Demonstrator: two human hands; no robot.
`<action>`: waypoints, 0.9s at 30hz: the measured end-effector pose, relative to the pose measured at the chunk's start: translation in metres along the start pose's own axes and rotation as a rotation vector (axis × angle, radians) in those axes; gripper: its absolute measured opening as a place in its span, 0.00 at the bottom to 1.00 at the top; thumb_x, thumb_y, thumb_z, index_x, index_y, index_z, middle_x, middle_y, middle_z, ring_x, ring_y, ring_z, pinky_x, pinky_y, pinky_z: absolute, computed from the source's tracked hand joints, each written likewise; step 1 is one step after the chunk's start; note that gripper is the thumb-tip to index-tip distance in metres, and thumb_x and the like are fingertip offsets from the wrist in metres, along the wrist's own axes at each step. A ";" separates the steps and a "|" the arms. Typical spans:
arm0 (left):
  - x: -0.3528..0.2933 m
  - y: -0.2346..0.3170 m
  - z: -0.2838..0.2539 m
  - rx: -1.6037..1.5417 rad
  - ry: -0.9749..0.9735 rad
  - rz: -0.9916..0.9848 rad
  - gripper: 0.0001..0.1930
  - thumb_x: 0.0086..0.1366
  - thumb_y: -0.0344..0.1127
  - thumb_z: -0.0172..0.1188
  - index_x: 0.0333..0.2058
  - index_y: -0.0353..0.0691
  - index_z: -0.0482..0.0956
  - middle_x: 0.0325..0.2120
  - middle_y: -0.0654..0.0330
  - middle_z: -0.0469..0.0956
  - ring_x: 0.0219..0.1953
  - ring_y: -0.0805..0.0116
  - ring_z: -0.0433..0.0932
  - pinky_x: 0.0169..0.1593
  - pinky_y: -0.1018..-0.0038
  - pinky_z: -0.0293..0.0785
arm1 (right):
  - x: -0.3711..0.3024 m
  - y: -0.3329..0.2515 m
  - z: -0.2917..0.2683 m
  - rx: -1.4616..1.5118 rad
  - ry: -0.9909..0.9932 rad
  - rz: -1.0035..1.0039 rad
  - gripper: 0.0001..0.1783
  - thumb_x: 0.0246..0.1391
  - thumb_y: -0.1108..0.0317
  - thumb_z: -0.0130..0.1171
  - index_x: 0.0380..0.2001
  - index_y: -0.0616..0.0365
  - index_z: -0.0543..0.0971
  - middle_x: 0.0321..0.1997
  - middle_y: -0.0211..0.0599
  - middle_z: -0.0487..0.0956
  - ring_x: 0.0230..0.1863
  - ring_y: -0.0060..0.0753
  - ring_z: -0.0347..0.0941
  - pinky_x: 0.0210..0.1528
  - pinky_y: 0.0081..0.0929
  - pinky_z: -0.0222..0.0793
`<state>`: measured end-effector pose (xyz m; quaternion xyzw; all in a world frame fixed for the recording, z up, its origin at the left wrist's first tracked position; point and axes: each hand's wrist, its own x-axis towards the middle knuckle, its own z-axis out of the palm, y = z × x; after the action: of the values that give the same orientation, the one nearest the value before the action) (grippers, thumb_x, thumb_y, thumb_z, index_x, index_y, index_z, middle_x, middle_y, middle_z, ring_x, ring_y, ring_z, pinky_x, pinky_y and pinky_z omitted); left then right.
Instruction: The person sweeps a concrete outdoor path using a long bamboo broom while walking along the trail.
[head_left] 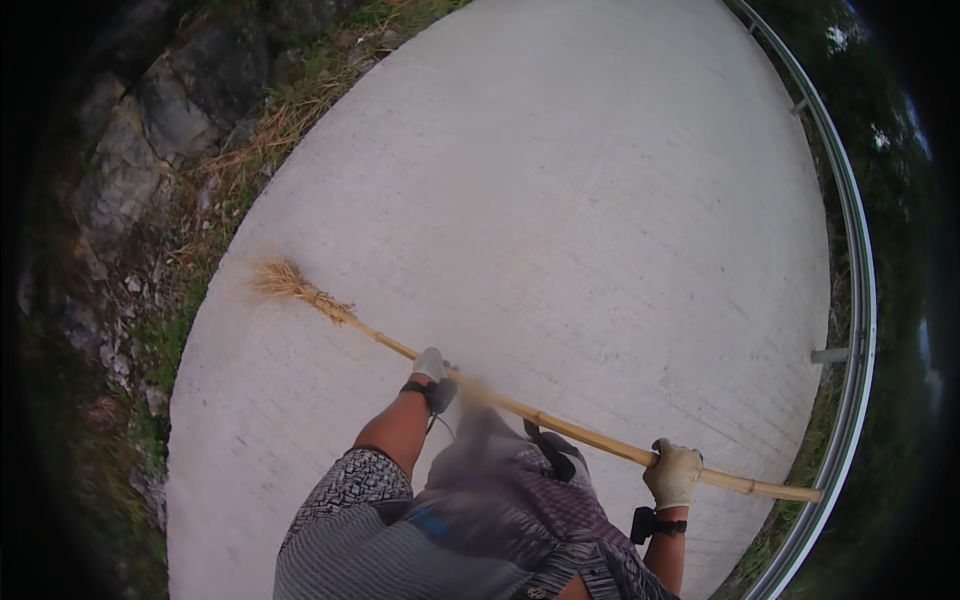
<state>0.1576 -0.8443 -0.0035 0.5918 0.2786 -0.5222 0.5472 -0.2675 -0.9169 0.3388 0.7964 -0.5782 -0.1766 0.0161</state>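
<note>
A long broom (580,432) with a bamboo handle lies slantwise across the front of my body. Its straw bristle head (287,281) is at the far left, over the pavement near the grassy edge. My left hand (430,364), in a pale work glove, is closed around the handle partway toward the bristles. My right hand (674,473), gloved too, grips the handle nearer its butt end, which reaches to the guardrail in this view. Dark devices are strapped to both wrists. Whether the bristles touch the ground I cannot tell.
A pale concrete road (560,200) stretches ahead. Along its left run dry grass and weeds (255,160) below a rock face (170,120). A metal guardrail (862,300) on posts curves along the right, with dark foliage behind it.
</note>
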 end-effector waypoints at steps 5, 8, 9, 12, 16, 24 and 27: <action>-0.012 0.090 0.067 -0.121 -0.158 0.144 0.02 0.59 0.30 0.45 0.28 0.41 0.64 0.20 0.59 0.64 0.22 0.64 0.67 0.39 0.55 0.78 | 0.004 -0.038 0.001 0.033 0.078 0.071 0.08 0.42 0.69 0.56 0.29 0.48 0.79 0.24 0.36 0.80 0.29 0.42 0.76 0.39 0.38 0.65; -0.044 0.082 0.097 -0.292 -0.367 0.029 0.03 0.60 0.31 0.48 0.27 0.43 0.65 0.19 0.60 0.65 0.23 0.63 0.68 0.44 0.53 0.73 | 0.018 0.002 0.012 0.037 0.115 0.119 0.08 0.42 0.70 0.56 0.28 0.47 0.79 0.25 0.36 0.80 0.29 0.42 0.76 0.38 0.38 0.65; -0.064 0.074 0.104 -0.359 -0.455 -0.072 0.03 0.60 0.32 0.50 0.27 0.43 0.66 0.19 0.60 0.65 0.24 0.62 0.68 0.46 0.53 0.71 | 0.018 0.029 0.025 0.069 0.149 0.115 0.08 0.40 0.70 0.57 0.28 0.48 0.79 0.24 0.36 0.80 0.28 0.43 0.76 0.38 0.39 0.65; -0.089 0.063 0.111 -0.475 -0.502 -0.083 0.08 0.55 0.33 0.54 0.21 0.42 0.66 0.17 0.59 0.68 0.24 0.63 0.70 0.48 0.55 0.72 | 0.024 0.091 0.042 0.060 0.070 0.131 0.07 0.39 0.70 0.58 0.26 0.48 0.79 0.23 0.39 0.79 0.28 0.46 0.76 0.37 0.40 0.67; -0.067 0.095 0.080 -0.577 -0.230 -0.011 0.09 0.62 0.36 0.46 0.23 0.43 0.62 0.18 0.63 0.63 0.20 0.64 0.64 0.45 0.55 0.70 | 0.052 0.114 0.047 0.042 -0.028 0.088 0.06 0.39 0.69 0.58 0.26 0.47 0.79 0.23 0.40 0.79 0.29 0.47 0.76 0.39 0.39 0.67; -0.057 -0.007 -0.001 -0.403 0.240 0.134 0.06 0.58 0.32 0.41 0.32 0.35 0.62 0.29 0.51 0.64 0.32 0.58 0.69 0.41 0.65 0.78 | 0.126 0.127 0.044 0.001 -0.107 -0.242 0.09 0.35 0.59 0.65 0.26 0.43 0.81 0.23 0.34 0.80 0.30 0.42 0.77 0.40 0.38 0.69; -0.102 -0.023 -0.008 -0.403 0.310 -0.031 0.08 0.60 0.35 0.41 0.31 0.36 0.63 0.30 0.54 0.64 0.36 0.61 0.71 0.45 0.70 0.75 | 0.160 0.119 0.012 -0.113 -0.256 -0.259 0.10 0.33 0.58 0.64 0.25 0.42 0.81 0.24 0.34 0.80 0.30 0.42 0.78 0.36 0.39 0.71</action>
<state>0.1087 -0.8062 0.0811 0.5392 0.4668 -0.3675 0.5969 -0.3370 -1.1021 0.3130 0.8329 -0.4575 -0.3093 -0.0357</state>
